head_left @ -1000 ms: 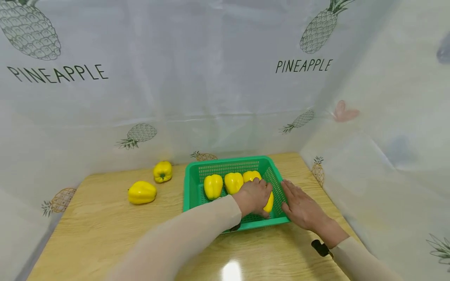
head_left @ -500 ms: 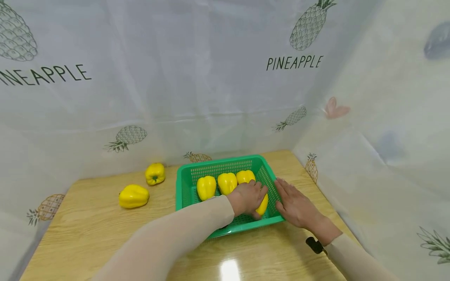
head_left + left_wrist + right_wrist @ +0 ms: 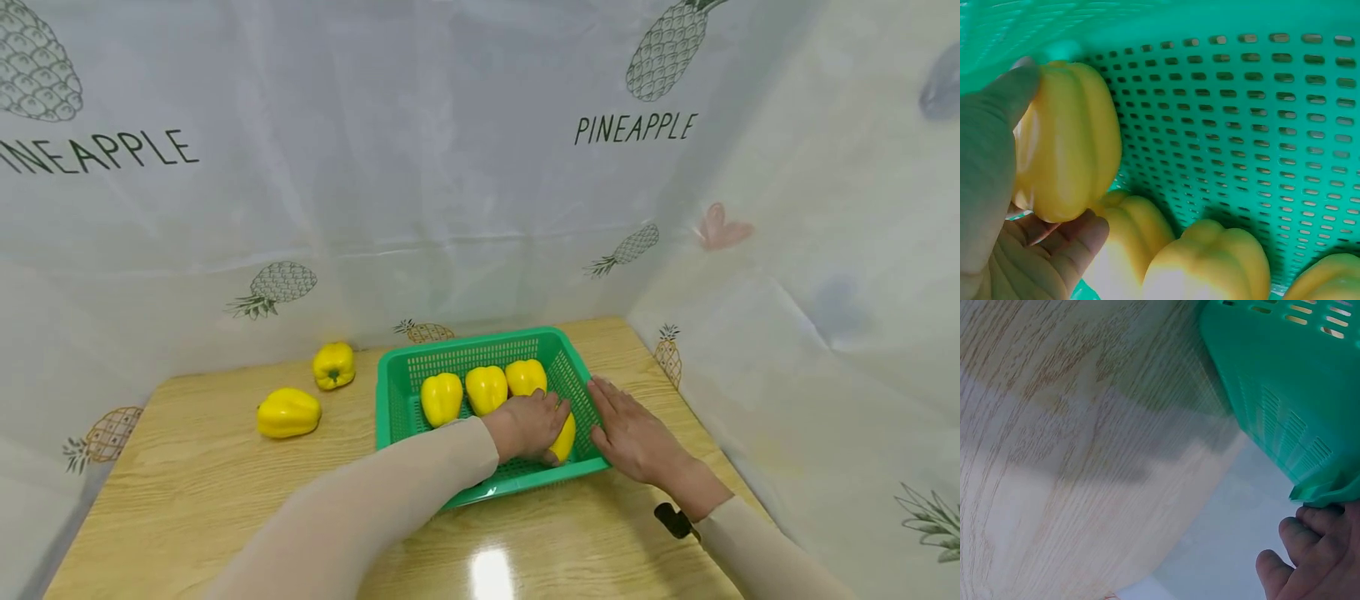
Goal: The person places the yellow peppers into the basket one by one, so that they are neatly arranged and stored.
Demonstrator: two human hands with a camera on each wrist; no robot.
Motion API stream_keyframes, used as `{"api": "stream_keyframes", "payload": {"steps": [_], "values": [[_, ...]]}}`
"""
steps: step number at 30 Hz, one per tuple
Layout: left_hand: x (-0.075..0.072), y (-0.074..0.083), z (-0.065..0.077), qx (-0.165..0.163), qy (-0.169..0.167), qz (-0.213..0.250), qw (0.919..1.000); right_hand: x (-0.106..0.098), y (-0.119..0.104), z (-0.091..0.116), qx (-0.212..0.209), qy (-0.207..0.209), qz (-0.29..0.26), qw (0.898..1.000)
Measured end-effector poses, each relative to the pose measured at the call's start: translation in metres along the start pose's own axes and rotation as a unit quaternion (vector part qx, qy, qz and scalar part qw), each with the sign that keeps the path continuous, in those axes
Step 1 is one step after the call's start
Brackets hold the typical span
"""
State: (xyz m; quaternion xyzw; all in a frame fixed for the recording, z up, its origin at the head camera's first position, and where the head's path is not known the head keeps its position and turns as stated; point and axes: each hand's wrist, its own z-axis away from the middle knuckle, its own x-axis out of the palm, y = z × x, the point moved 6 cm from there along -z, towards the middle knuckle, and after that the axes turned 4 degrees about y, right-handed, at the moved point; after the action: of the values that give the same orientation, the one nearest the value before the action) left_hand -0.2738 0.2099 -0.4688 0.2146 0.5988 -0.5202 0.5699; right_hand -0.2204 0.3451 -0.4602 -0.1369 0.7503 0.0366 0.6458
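Observation:
My left hand [image 3: 528, 425] reaches into a green plastic basket [image 3: 491, 493] and holds a yellow bell pepper [image 3: 565, 439] near its right wall. In the left wrist view, the thumb lies along one side of this bell pepper [image 3: 1066, 144] and the fingers curl at its lower end. Three more yellow peppers stand in a row beyond the hand: one at the left [image 3: 441, 399], a middle one [image 3: 486, 390] and one at the right [image 3: 527, 377]. Fingers straight, my right hand [image 3: 637, 433] rests against the basket's right rim.
Two yellow bell peppers lie on the wooden table [image 3: 225, 492] left of the basket, a nearer one [image 3: 289, 412] and a farther one [image 3: 333, 365]. A pineapple-printed sheet [image 3: 420, 167] hangs behind and along the sides.
The head view has shifted a little, so the scene sits slightly farther left than a second ago. Both hands keep their places, the left on the pepper and the right at the rim.

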Motion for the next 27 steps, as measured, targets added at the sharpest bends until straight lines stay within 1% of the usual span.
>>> {"api": "stream_keyframes", "payload": {"steps": [2, 8, 16, 18, 24, 27], "values": [[0.000, -0.001, -0.001, -0.001, 0.001, 0.006, 1.0000, -0.001, 0.000, 0.000, 0.003, -0.003, -0.001, 1.000], [-0.003, 0.000, -0.006, -0.008, 0.024, 0.019, 0.9995, -0.002, -0.001, 0.000, 0.006, -0.007, -0.004, 1.000], [-0.006, 0.001, -0.005, -0.009, 0.006, 0.039, 0.9992, -0.003, -0.003, -0.002, -0.007, -0.001, -0.007, 1.000], [-0.007, 0.000, -0.004, -0.009, 0.012, 0.034, 0.9993, -0.002, -0.003, -0.002, -0.005, -0.004, -0.007, 1.000], [-0.012, -0.003, -0.001, -0.008, 0.053, -0.010, 0.9985, -0.001, 0.000, -0.002, -0.003, -0.006, -0.002, 1.000], [-0.012, -0.005, 0.001, -0.006, 0.064, -0.024, 0.9976, -0.001, 0.000, -0.002, -0.004, -0.005, -0.002, 1.000]]}}
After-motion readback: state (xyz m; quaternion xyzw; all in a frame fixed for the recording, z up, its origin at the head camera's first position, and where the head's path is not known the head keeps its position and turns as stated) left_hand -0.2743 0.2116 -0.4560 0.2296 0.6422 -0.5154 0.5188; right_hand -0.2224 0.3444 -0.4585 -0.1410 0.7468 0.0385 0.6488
